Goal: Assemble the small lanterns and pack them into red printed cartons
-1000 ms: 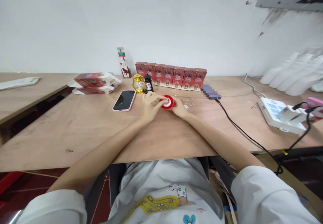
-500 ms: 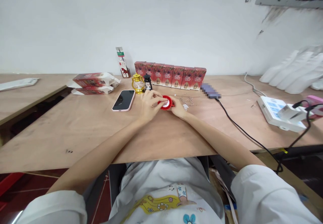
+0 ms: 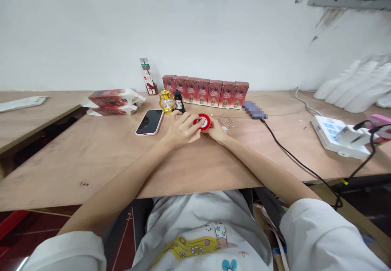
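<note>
Both hands meet on a small red round lantern piece with a white centre, held just above the plywood table. My left hand curls round its left side, fingertips pinching the rim. My right hand grips it from the right and below, mostly hidden behind the piece. A gold mini lantern and a black mini lantern stand just behind my left hand. Thin wire hooks lie to the right of the piece.
A pink-cased phone lies left of my hands. A row of red boxes lines the wall, with a small bottle beside it. Flat red cartons sit far left. A black cable and white power strip occupy the right.
My left hand's fingers have closed further over the red piece. The hands have stayed in the same spot; the view shifted slightly.
</note>
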